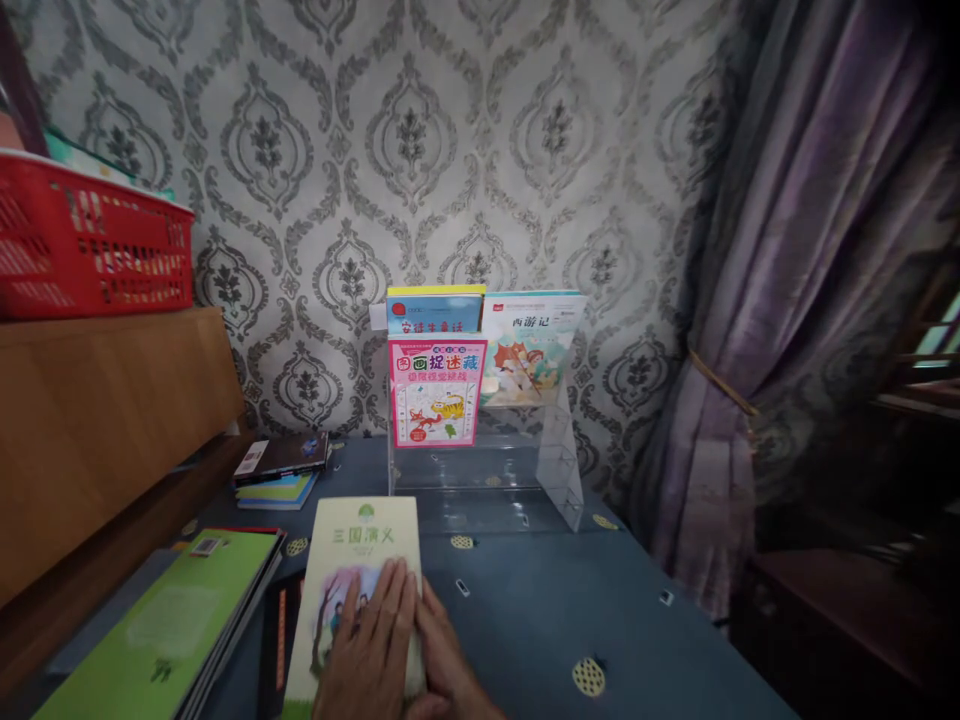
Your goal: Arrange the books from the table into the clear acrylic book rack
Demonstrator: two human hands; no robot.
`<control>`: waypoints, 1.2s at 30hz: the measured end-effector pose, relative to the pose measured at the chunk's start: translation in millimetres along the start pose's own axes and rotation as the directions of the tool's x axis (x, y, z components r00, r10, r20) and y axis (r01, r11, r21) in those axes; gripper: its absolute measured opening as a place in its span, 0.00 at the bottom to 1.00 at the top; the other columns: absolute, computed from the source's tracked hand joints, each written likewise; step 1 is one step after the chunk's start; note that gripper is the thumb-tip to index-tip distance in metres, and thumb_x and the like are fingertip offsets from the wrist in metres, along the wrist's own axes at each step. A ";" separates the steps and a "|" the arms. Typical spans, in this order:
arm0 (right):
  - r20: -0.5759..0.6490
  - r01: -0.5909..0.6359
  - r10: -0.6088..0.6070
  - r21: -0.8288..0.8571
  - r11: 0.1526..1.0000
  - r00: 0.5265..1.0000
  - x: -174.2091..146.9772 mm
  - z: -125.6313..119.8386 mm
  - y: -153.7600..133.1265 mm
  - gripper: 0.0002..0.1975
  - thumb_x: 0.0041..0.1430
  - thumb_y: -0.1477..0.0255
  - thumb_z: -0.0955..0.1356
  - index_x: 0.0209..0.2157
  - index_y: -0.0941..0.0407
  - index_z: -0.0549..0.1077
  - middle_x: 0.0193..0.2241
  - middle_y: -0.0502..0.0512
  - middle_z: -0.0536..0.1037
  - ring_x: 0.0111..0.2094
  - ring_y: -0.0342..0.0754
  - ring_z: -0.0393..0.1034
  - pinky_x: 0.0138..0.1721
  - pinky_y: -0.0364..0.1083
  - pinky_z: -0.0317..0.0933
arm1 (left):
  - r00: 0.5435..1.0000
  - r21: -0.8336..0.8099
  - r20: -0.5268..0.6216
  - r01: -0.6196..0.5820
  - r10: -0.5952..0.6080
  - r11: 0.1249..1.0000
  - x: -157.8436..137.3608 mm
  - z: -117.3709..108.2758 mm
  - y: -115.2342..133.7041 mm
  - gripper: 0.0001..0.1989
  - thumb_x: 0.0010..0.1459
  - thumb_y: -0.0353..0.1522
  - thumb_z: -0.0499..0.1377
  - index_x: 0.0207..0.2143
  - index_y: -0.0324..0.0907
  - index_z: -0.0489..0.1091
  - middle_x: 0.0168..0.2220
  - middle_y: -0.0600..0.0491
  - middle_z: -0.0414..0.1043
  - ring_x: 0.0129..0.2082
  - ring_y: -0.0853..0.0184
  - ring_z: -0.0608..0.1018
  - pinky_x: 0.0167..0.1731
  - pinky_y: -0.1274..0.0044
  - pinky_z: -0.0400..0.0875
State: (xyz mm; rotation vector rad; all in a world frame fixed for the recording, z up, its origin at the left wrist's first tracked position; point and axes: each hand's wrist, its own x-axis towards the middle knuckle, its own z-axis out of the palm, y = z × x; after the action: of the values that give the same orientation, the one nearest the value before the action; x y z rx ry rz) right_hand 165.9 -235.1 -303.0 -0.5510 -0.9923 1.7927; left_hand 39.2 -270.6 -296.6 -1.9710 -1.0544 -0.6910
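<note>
A pale green book (367, 515) with an illustrated cover lies face up in front of me, its near end cut off by the frame. My left hand (367, 640) rests flat on the cover, fingers stretched out over the picture. Against the book's right edge is my right hand (450, 655), its fingers closed along the side; the left hand partly hides it. Behind the book stands a clear acrylic book rack (559, 460). It holds a pink picture book (437, 392), a blue book (435, 314) behind that one, and a white illustrated book (531, 348) on the right.
At the left lies a stack of green-covered books (161, 620). Farther back is a smaller pile with a dark book (285, 455) on top. A red basket (97, 240) sits on a wooden cabinet (112, 420). The blue tablecloth (540, 620) reaches toward a purple curtain (780, 250).
</note>
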 end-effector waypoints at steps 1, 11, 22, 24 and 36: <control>-0.041 -0.021 0.023 0.038 0.999 0.999 -1.1 2.8 -7.0 0.31 0.47 0.49 0.76 0.53 0.43 0.77 0.50 0.52 0.82 0.54 0.57 0.74 0.55 0.55 0.67 | 1.000 -0.013 -0.001 -0.008 0.008 1.000 -0.9 -4.0 1.2 0.45 0.64 0.54 0.47 0.70 0.29 0.48 0.63 0.38 0.67 0.71 0.53 0.54 0.69 0.59 0.41; -0.107 -0.004 0.030 0.235 0.972 0.994 4.1 12.9 -64.8 0.34 0.49 0.56 0.78 0.56 0.52 0.72 0.46 0.59 0.83 0.47 0.58 0.78 0.48 0.56 0.71 | 0.540 -0.416 0.551 0.839 -0.636 0.351 0.1 -20.5 -41.7 0.31 0.68 0.46 0.46 0.68 0.43 0.54 0.63 0.42 0.67 0.62 0.55 0.71 0.59 0.64 0.65; 0.024 0.051 -0.051 -0.017 0.999 0.998 -0.9 -18.7 -84.9 0.25 0.54 0.56 0.76 0.50 0.54 0.77 0.44 0.57 0.84 0.45 0.54 0.78 0.48 0.53 0.69 | 0.519 -0.557 0.710 0.827 -0.477 0.070 22.5 -16.5 -47.7 0.25 0.62 0.50 0.53 0.52 0.42 0.70 0.52 0.45 0.76 0.52 0.56 0.76 0.54 0.68 0.71; 0.025 0.043 -0.043 -0.028 0.999 0.999 -1.8 -24.1 -82.9 0.25 0.54 0.55 0.76 0.50 0.54 0.77 0.44 0.57 0.84 0.44 0.54 0.79 0.48 0.52 0.69 | 0.537 -0.584 0.701 0.810 -0.470 0.055 21.7 -13.3 -45.5 0.24 0.61 0.49 0.54 0.51 0.43 0.71 0.50 0.47 0.77 0.51 0.56 0.77 0.52 0.68 0.72; -0.026 -0.005 0.004 -0.041 0.999 1.000 -3.4 -39.2 -74.7 0.25 0.54 0.55 0.75 0.49 0.55 0.77 0.41 0.57 0.84 0.40 0.52 0.79 0.44 0.51 0.69 | 0.525 -0.567 0.733 0.823 -0.432 0.038 24.5 -6.4 -38.9 0.22 0.62 0.47 0.52 0.48 0.41 0.69 0.53 0.44 0.75 0.54 0.56 0.75 0.54 0.68 0.69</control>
State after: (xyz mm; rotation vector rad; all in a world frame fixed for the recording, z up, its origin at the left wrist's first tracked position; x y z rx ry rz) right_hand 236.0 -209.1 -263.8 -0.6008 -1.0128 1.7680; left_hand 17.7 -251.7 -260.1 -2.4762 -2.3066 -1.7888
